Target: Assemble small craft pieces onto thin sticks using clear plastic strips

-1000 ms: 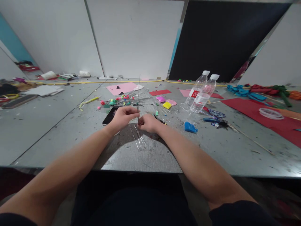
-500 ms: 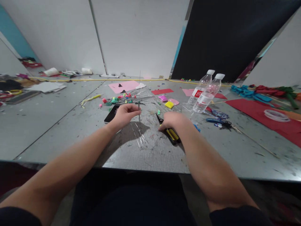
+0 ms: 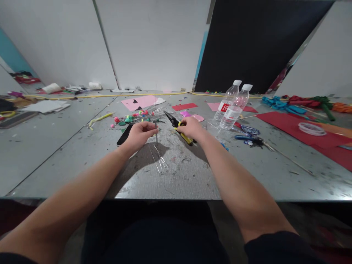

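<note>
Head view: left hand (image 3: 140, 132) pinches a thin upright grey wire (image 3: 156, 135); right hand (image 3: 191, 127) grips black yellow-handled pliers (image 3: 178, 128) (jaws pointing away, lifted).

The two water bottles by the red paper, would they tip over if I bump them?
Probably. The bottles stand upright, tall and narrow, so a nudge near the caps would likely topple them. They look clear and possibly near empty, so likely light. Once down, their round bodies could roll across the table.

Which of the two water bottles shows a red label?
The left bottle, farther from the right hand; the other bottle beside it shows a white label.
</note>
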Available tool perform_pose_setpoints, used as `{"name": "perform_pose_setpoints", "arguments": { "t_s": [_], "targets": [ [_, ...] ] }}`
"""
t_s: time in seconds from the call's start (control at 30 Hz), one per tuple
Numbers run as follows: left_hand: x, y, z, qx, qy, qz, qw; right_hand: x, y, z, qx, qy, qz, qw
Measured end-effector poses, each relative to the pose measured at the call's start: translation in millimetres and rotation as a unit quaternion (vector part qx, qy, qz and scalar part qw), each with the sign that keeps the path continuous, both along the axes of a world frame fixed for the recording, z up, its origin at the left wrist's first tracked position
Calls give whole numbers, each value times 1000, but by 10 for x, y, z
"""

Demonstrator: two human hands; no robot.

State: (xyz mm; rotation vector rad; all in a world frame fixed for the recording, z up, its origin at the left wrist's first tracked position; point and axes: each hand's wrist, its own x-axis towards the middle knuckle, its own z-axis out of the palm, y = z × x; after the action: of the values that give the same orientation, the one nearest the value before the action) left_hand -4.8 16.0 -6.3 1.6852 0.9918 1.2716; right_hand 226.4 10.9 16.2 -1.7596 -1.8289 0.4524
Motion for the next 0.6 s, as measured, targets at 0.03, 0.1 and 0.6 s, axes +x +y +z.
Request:
{"name": "perform_pose_setpoints", "arguments": {
  "t_s": [0.03, 0.1, 0.6],
  "targets": [
    [2, -1, 5, -1, 1, -1, 1000, -1, 43, -44, 30, 45, -1, 999],
    [6, -3, 11, -2, 2, -1, 1000, -21, 128, -157, 87, 123, 9, 989],
    [-3, -16, -11, 17, 30, -1, 999, -181, 356, -684, 114, 222, 30, 968]
  ]
}}
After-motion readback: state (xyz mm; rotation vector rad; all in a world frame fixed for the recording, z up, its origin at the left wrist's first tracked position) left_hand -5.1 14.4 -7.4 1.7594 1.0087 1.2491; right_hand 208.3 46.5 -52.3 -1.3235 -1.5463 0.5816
